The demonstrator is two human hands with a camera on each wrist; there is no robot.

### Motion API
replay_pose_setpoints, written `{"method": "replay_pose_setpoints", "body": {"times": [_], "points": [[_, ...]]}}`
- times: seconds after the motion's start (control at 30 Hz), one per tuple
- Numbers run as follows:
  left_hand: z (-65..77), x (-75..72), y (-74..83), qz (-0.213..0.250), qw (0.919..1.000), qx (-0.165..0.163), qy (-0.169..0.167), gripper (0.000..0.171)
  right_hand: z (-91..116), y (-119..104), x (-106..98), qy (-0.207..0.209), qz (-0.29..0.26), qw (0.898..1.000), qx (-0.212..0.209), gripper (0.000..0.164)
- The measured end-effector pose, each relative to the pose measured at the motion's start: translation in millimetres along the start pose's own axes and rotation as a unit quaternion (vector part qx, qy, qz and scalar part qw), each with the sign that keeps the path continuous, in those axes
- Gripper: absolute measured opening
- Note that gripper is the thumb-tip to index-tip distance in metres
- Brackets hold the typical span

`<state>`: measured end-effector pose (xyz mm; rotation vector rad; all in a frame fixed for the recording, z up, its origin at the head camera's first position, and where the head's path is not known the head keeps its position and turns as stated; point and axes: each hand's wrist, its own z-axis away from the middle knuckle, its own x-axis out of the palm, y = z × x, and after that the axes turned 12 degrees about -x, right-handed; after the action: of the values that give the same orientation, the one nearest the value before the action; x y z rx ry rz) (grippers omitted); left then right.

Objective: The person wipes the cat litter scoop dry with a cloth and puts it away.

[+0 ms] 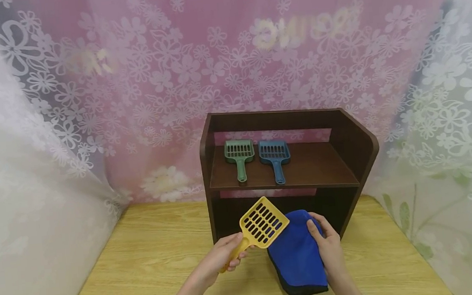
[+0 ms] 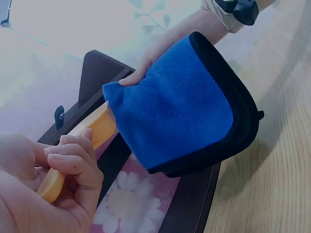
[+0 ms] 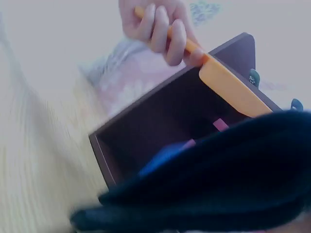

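My left hand grips a yellow slotted litter scoop by its handle, the scoop's head tilted up to the right. In my right hand is a blue cloth with a black edge, pinched between thumb and fingers and hanging down in folds. The scoop's corner meets or overlaps the cloth's upper left side. In the left wrist view the fingers curl round the scoop handle, and the cloth hangs beside the scoop head. Dark folds of the cloth cover much of the right wrist view.
Behind the hands a dark brown two-level shelf stands on the wood-grain table. On its upper board lie a green litter scoop and a blue litter scoop, handles toward me. Flower-patterned curtains hang at the back and both sides.
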<state>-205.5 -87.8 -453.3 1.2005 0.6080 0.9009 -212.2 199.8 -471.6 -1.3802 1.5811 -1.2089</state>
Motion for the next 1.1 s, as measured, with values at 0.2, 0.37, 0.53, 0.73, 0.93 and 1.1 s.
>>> {"method": "replay_pose_setpoints", "body": {"times": [0.2,0.37,0.53,0.73,0.93,1.1], "points": [[-6.0,10.1,1.2,0.005,0.9999,-0.002,0.013,0.048,5,6,4,-0.03,-0.081,0.994,0.064,0.024],[-11.1,15.6,-1.3,0.012,0.9998,0.002,0.015,0.045,6,6,9,-0.039,-0.086,0.994,0.061,0.031],[-11.8,16.9,-3.3,0.017,0.9997,-0.002,0.018,0.046,3,0,12,-0.042,-0.072,0.994,0.067,0.049],[-10.7,16.9,-2.9,0.021,0.9997,-0.003,0.013,0.043,-2,-4,17,-0.048,-0.059,0.995,0.061,0.056],[-9.8,19.1,-2.2,0.018,0.9997,-0.018,0.003,0.043,-6,-7,25,-0.041,-0.067,0.996,0.053,0.05],[-10.1,22.2,-2.9,0.008,0.9995,-0.023,-0.02,0.046,-14,-6,32,-0.039,-0.053,0.995,0.069,0.056]]}}
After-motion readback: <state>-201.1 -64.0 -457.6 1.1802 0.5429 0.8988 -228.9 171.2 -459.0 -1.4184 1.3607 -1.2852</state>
